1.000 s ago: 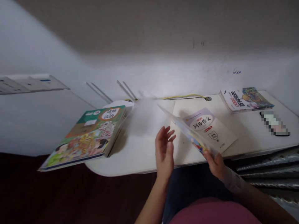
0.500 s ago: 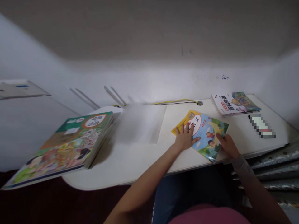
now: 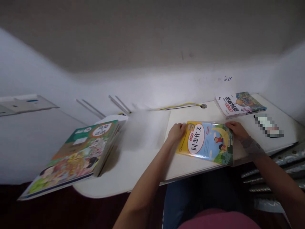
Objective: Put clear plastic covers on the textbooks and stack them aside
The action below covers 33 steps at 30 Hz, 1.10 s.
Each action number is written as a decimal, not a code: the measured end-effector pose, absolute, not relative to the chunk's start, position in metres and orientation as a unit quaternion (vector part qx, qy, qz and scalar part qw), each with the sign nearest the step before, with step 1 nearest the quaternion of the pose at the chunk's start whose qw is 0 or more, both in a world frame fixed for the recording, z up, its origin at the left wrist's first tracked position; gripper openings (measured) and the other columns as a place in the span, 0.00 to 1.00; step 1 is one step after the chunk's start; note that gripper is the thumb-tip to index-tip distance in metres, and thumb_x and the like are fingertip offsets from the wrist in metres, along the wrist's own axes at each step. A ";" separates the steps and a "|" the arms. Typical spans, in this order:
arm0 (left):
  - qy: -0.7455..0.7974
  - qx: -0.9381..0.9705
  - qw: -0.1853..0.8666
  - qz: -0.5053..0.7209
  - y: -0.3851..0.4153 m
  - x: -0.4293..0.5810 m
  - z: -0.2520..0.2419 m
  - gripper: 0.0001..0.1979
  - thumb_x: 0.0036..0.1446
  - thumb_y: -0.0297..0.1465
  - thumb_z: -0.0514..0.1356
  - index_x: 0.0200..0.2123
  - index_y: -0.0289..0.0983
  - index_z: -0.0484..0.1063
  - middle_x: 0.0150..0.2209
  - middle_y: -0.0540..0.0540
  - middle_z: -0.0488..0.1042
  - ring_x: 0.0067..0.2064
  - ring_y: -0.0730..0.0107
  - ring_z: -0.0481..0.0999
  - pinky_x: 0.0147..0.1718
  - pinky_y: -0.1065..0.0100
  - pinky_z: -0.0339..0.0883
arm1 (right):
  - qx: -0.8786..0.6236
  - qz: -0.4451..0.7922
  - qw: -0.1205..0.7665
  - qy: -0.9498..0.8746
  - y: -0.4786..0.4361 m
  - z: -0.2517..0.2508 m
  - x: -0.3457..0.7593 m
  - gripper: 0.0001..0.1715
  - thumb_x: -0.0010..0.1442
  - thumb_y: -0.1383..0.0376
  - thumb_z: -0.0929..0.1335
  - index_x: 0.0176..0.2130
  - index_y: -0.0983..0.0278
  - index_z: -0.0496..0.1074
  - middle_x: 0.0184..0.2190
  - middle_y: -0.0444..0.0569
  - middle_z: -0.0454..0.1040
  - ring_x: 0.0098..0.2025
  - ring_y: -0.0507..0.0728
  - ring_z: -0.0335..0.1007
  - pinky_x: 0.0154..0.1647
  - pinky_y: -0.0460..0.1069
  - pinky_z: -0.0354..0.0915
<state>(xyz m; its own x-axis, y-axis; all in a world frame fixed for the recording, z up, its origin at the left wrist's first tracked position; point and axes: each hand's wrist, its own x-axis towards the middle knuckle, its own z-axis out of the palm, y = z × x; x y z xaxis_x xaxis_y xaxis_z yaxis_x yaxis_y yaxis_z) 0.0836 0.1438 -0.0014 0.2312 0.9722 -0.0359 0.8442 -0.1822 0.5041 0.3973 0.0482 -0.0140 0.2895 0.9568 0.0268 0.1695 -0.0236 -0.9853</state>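
A yellow and blue composition workbook titled 同步作文 lies flat on the white desk, its cover glossy and facing up. My left hand is at its upper left corner, fingers on the edge. My right hand grips the upper right corner, with a grey wrist support on that wrist. Just beyond the right hand, another paperback book lies near the desk's far corner.
A thick stack of textbooks overhangs the desk's left edge. A blurred translucent sheet lies behind it. A pixelated flat object sits at right. A yellow cable runs along the wall. Ribbed metal fins stand below right.
The workbook has turned to sit squarer on the desk. Both hands have slid from its cover to its upper corners. The view has shifted slightly.
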 end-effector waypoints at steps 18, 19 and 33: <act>0.640 0.738 0.131 0.172 0.177 0.141 -0.021 0.10 0.54 0.26 0.53 0.40 0.34 0.67 0.41 0.35 0.74 0.47 0.54 0.72 0.43 0.59 0.62 | -0.730 0.109 0.433 -0.517 0.062 -0.048 0.377 0.07 0.54 0.62 0.62 0.29 0.62 0.66 0.26 0.47 0.70 0.30 0.55 0.64 0.33 0.49 0.57; 0.646 0.736 0.109 0.171 0.173 0.139 -0.022 0.12 0.53 0.25 0.52 0.42 0.34 0.66 0.43 0.34 0.73 0.49 0.53 0.70 0.45 0.57 0.60 | -0.732 0.092 0.412 -0.535 0.068 -0.049 0.372 0.06 0.55 0.64 0.61 0.30 0.62 0.65 0.27 0.48 0.70 0.31 0.56 0.63 0.33 0.49 0.56; 0.663 0.723 -0.046 0.190 0.127 0.100 -0.018 0.24 0.62 0.31 0.43 0.60 0.30 0.53 0.61 0.32 0.58 0.62 0.54 0.55 0.57 0.54 0.50 | -0.629 0.001 0.251 -0.735 0.147 -0.044 0.334 0.11 0.58 0.71 0.57 0.31 0.64 0.66 0.28 0.51 0.70 0.32 0.57 0.60 0.34 0.49 0.53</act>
